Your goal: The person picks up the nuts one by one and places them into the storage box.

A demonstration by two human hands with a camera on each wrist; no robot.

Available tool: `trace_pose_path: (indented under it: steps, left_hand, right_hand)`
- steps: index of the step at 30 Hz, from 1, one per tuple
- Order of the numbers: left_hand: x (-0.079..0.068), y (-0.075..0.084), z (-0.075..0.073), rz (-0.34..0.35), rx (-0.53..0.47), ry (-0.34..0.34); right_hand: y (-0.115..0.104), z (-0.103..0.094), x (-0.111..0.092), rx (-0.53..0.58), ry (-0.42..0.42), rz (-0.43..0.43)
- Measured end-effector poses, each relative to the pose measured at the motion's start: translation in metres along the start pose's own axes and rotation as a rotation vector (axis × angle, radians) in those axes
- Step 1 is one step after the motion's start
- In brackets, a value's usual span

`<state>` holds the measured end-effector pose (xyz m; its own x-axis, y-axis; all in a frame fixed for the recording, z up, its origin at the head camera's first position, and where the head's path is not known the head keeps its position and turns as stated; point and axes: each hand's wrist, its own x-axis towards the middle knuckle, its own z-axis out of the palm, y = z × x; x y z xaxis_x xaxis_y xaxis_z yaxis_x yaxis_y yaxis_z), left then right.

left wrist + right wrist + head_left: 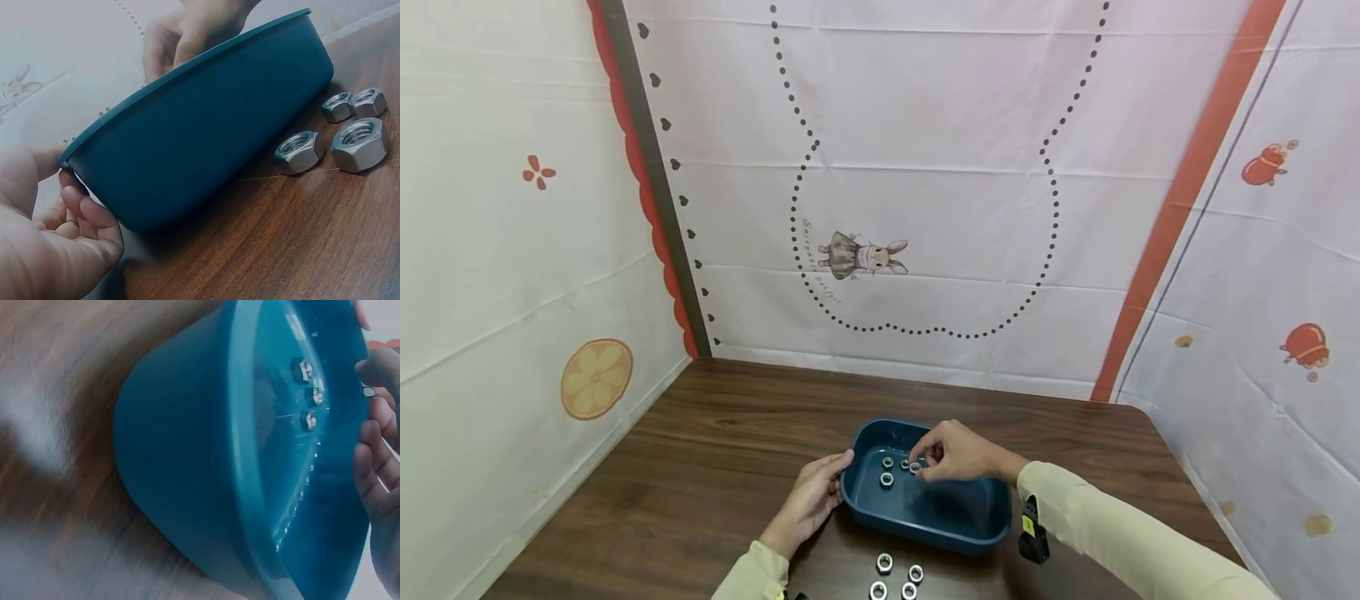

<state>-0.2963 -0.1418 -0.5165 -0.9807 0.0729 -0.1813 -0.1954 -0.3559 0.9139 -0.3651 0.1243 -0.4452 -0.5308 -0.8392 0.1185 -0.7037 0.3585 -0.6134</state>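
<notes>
A blue plastic tray (925, 525) with raised walls stands on the table. My left hand (811, 502) grips its left end, the thumb at the rim and the fingers curled beneath, as the left wrist view (56, 231) shows. Over the tray, my right hand (958, 454) pinches a metal hex nut (368, 391) between thumb and finger. Three other hex nuts (887, 480) lie on the tray floor, left of the right hand. Several more hex nuts (360, 145) rest on the table along the tray's near side.
The dark wood-grain table (700, 467) extends around the tray. White printed cloth (925, 208) hangs behind it and along both sides. A black band with a yellow mark (1033, 533) is on the right wrist.
</notes>
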Motion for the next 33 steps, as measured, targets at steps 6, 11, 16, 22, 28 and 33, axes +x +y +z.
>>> trace_pose_path:
  steps: [6, 11, 16, 22, 28, 33]
  left_hand:
    - [-0.002, 0.000, 0.001, 0.002, -0.013, -0.006]
    - [-0.003, -0.001, 0.002, 0.015, -0.008, -0.017]
    - [-0.004, -0.001, 0.004, 0.011, -0.006, -0.021]
    - [-0.004, 0.001, 0.003, 0.011, 0.000, -0.018]
    - [-0.005, 0.003, 0.003, 0.014, -0.005, -0.018]
    - [-0.004, 0.001, 0.002, 0.022, -0.013, -0.022]
  right_hand:
    - [0.001, 0.002, 0.007, -0.042, -0.073, -0.013]
    - [0.003, 0.006, 0.011, -0.044, -0.095, 0.007]
    - [0.008, 0.012, 0.014, -0.075, -0.097, -0.012]
    - [0.009, 0.013, 0.018, -0.119, -0.114, -0.011]
    - [0.011, 0.014, 0.022, -0.140, -0.134, -0.014]
    - [0.014, 0.017, 0.023, -0.139, -0.158, -0.007]
